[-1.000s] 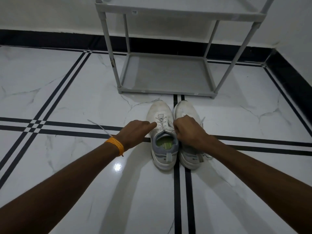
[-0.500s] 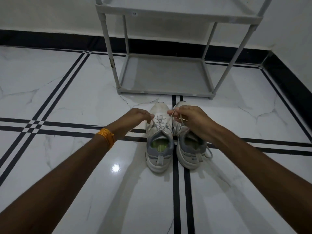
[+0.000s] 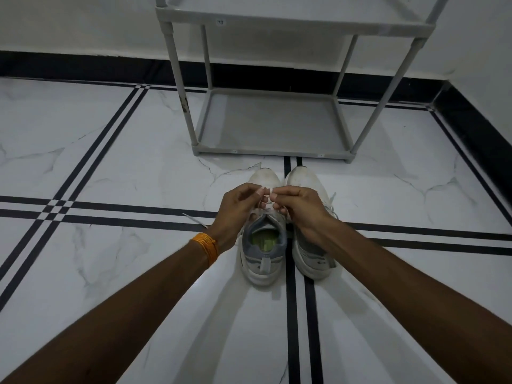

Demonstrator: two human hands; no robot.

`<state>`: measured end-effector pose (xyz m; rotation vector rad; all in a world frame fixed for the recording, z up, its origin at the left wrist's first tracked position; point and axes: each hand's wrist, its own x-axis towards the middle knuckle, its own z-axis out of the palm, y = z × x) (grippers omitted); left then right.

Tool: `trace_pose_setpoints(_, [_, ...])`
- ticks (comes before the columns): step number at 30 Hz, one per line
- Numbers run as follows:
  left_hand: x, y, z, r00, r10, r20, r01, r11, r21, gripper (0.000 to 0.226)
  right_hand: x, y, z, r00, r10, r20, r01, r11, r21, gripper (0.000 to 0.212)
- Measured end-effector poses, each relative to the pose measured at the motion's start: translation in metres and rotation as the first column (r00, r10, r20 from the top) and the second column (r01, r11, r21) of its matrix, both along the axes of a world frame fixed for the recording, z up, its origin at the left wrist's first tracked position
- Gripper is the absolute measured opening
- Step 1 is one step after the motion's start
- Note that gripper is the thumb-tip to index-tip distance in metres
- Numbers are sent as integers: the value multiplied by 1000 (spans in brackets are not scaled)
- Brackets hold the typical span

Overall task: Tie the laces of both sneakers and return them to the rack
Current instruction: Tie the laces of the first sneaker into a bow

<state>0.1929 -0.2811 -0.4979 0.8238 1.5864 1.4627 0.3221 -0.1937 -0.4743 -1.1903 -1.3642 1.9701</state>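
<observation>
Two white and grey sneakers stand side by side on the floor, toes pointing at the rack. The left sneaker (image 3: 263, 253) shows its green insole; the right sneaker (image 3: 313, 256) is partly under my right wrist. My left hand (image 3: 238, 209) and my right hand (image 3: 299, 209) meet above the left sneaker's tongue, each pinching a piece of its white lace (image 3: 264, 202). One loose lace end (image 3: 194, 219) trails on the floor to the left. The grey shoe rack (image 3: 271, 151) stands just beyond the toes, its bottom shelf bare.
The floor is white marble tile with black stripe lines (image 3: 124, 209). A black skirting (image 3: 83, 67) runs along the white wall behind the rack, and another wall closes the right side (image 3: 476, 126). An orange thread band (image 3: 206, 246) circles my left wrist.
Both hands have come together over the left sneaker's tongue, fingertips now almost touching, with the lace pinched between them. The sneakers have not moved.
</observation>
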Motion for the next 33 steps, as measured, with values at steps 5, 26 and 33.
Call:
trace_pose_setpoints(5, [-4,1,-1,999,-4,53,6,999,-44,20,0,3,-3,993,-103,-58,94,985,-144,9])
trace_pose_setpoints(26, [-11,20,-1,998,-61,-24,56,981,-186,30,10,-2,-12,991,131,-25,-120,958,260,37])
trace_pose_setpoints(33, [-9,16,0,929,-57,-366,40,998,-55,25,1,-8,-16,940,-7,341,-276,572,773,17])
